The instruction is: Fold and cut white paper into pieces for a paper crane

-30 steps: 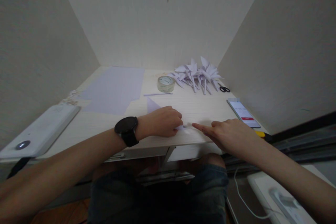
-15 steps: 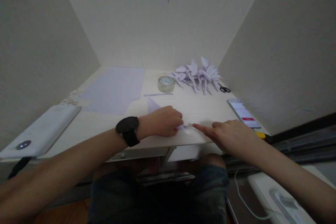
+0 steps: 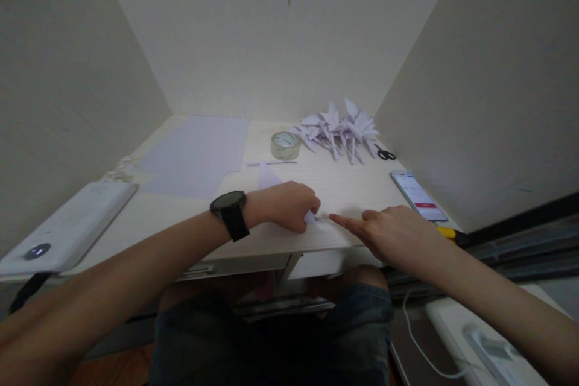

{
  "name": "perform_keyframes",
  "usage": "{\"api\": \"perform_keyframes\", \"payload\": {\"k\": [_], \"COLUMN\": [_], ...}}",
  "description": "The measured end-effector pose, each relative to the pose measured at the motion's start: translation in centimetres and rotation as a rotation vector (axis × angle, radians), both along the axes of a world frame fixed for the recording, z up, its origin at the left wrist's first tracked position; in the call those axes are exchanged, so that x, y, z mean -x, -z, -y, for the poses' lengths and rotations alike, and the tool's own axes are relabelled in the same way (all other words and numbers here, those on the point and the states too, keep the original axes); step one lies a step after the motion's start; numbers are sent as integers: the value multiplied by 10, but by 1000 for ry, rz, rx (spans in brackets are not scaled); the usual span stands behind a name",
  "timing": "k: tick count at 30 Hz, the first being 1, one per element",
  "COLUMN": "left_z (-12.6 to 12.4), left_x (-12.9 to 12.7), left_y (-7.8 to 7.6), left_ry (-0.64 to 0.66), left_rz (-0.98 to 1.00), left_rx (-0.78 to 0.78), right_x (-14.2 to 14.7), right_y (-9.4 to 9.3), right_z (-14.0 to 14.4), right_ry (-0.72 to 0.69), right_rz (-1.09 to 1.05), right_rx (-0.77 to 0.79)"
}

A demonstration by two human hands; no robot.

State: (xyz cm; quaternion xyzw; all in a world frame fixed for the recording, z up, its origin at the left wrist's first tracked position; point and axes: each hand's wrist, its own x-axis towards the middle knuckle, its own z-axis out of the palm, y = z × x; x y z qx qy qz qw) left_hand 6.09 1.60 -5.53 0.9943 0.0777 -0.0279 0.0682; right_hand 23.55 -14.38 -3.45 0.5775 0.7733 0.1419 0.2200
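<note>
My left hand (image 3: 292, 205), wearing a black watch (image 3: 230, 208) at the wrist, is closed on a white piece of paper (image 3: 270, 177). The paper's pointed part shows behind the hand, and a small corner pokes out by the fingertips. From the right, my right hand (image 3: 384, 229) grips a slim tool whose thin metal tip (image 3: 321, 218) meets that corner. Its index finger is stretched along the tool. A yellow and black end (image 3: 447, 233) shows beyond the wrist, seemingly the same tool's handle. Fingers hide most of the tool, so its kind is unclear.
Behind the hands lie a thin paper stick (image 3: 284, 162), a roll of clear tape (image 3: 286, 146) and a pile of paper pinwheels (image 3: 339, 129). Scissors (image 3: 386, 155) and a phone (image 3: 418, 196) lie right; paper sheets (image 3: 194, 145) and a white device (image 3: 67, 226) left.
My left hand has shifted slightly right and turned, and the paper's point behind it has swung to the right. My right hand stays nearly in place.
</note>
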Motion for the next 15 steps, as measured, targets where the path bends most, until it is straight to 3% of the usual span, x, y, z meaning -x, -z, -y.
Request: {"api": "perform_keyframes", "payload": {"k": [9, 15], "left_z": [-17, -20], "left_x": [-22, -33], "left_y": [-5, -3], "left_ry": [-13, -26], "left_rz": [-145, -203], "left_rx": [147, 166], "right_x": [-1, -1], "right_y": [3, 0], "right_z": [0, 1], "right_ry": [-19, -43], "right_rz": [3, 17], "right_rx": [4, -14]}}
